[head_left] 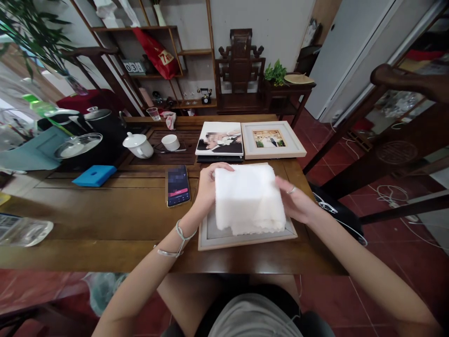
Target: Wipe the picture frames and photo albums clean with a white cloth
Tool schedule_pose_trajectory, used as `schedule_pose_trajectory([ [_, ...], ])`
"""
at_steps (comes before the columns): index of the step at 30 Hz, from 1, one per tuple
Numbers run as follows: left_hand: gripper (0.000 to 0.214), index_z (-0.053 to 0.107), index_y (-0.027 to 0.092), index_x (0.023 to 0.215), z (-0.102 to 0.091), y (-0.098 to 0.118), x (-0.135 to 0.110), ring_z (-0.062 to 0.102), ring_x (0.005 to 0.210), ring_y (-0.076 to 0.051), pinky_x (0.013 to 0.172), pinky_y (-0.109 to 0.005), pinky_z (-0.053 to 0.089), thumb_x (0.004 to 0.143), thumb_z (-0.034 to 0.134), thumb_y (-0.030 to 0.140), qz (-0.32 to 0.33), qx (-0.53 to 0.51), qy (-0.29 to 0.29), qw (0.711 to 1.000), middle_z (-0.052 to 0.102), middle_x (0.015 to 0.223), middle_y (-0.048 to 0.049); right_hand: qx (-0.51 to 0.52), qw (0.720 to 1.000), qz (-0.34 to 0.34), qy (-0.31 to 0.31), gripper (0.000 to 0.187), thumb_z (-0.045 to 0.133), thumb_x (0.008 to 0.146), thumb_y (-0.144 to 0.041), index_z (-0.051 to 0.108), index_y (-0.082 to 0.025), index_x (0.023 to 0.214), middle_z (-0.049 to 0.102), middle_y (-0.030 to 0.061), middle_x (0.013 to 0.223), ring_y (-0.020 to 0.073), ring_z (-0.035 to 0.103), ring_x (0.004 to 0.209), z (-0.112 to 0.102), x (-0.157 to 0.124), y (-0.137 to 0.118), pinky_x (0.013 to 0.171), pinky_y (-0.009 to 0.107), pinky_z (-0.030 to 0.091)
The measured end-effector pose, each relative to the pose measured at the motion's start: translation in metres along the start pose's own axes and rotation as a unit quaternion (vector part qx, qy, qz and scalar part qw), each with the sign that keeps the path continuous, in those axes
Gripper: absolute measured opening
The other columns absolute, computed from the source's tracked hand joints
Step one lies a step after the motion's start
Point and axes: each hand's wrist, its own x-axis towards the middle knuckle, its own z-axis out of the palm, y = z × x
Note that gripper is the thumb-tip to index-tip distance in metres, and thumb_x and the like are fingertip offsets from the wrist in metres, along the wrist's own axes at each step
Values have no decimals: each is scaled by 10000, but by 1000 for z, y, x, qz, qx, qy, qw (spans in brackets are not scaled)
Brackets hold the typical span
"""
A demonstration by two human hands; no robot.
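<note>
The wooden worktop point(122, 222) spans the middle of the frame before you, bearing everything within your reach. The largest piece at your hands is the pale shallow frame point(212, 234), lying flat just below the frame's centre; judge it stiff and fairly light, best taken by its wooden rim, since the grey panel inside could mark.

Over it, right of centre, is the white cloth point(247, 201), folded in layers, fluffy, its scalloped lower edge uneven. Expect it to be soft, very light and safe to squeeze, though loose layers may slide apart; pinch all of them together near the side edges.

Your left hand point(207, 182) has its grip closed on the cloth's upper left edge, with some fingers hidden behind it. Your right hand point(294, 199) is at the right edge, slightly blurred; you cannot tell how far its grip is open or whether it holds the cloth. Smallest is the ring point(291, 190) on that hand, which might snag the pile
</note>
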Motion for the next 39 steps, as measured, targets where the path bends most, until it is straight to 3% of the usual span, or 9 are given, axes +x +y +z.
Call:
schedule_pose_trajectory([
  [4,125,682,172,775,-6,-6,4,622,913,-215,787,-300,477,650,689,183,42,46,-15,998,674,934,-61,-60,997,12,44,485,869,578,-292,690,-168,1011,749,97,994,263,696,897,-2,-1,-1,839,382,550],
  [8,227,607,187,1023,-11,-6,-8,603,983,-191,815,-299,484,802,634,231,23,92,32,995,622,1072,-67,-11,994,-36,107,396,790,689,-372,691,-172,1017,758,101,980,274,712,883,-7,3,0,773,369,587],
  [11,143,548,201,1018,-9,2,-35,582,970,-167,820,-287,478,892,583,261,34,137,60,988,583,1015,-52,-1,991,-86,100,379,697,780,-415,666,-182,1077,757,106,1004,300,698,983,-9,7,2,855,415,584],
  [17,613,432,221,1190,8,12,-75,638,930,-188,716,-282,535,715,811,304,-79,60,-97,990,619,1059,-69,10,991,-97,92,443,577,857,-472,630,-171,1176,751,116,1032,311,668,1071,-7,9,6,948,461,553],
  [22,475,515,194,1098,16,9,-71,644,910,-190,697,-287,545,732,793,311,-108,77,-69,989,639,1018,-80,40,993,-58,95,443,554,857,-457,631,-166,1182,748,122,1039,318,657,1092,-2,6,8,963,484,538],
  [27,402,481,192,1056,18,-3,-61,669,887,-173,699,-280,545,783,751,311,-195,-25,-136,971,654,1068,-96,31,995,-48,81,416,536,878,-464,640,-179,1164,747,122,1042,315,667,1067,-9,2,13,936,496,543],
  [33,98,574,187,896,19,-11,-42,589,675,-123,525,-210,426,863,620,266,-70,145,-91,983,638,808,-20,-92,989,-36,107,347,657,833,-394,650,-214,1130,737,99,1047,288,693,956,-38,-10,14,862,441,566],
  [36,79,580,193,840,22,-6,-35,582,606,-117,488,-206,419,889,560,250,-44,169,-112,978,624,712,-1,-293,938,-95,157,429,669,832,-472,605,-246,1191,683,99,1155,293,654,1012,-53,-24,12,901,478,533],
  [39,82,574,192,859,30,2,-33,611,579,-118,493,-212,441,906,537,248,-49,159,-124,978,632,688,5,-522,781,-236,248,574,679,811,-531,537,-223,1274,566,156,1292,341,562,1144,-52,-40,12,996,566,440],
])
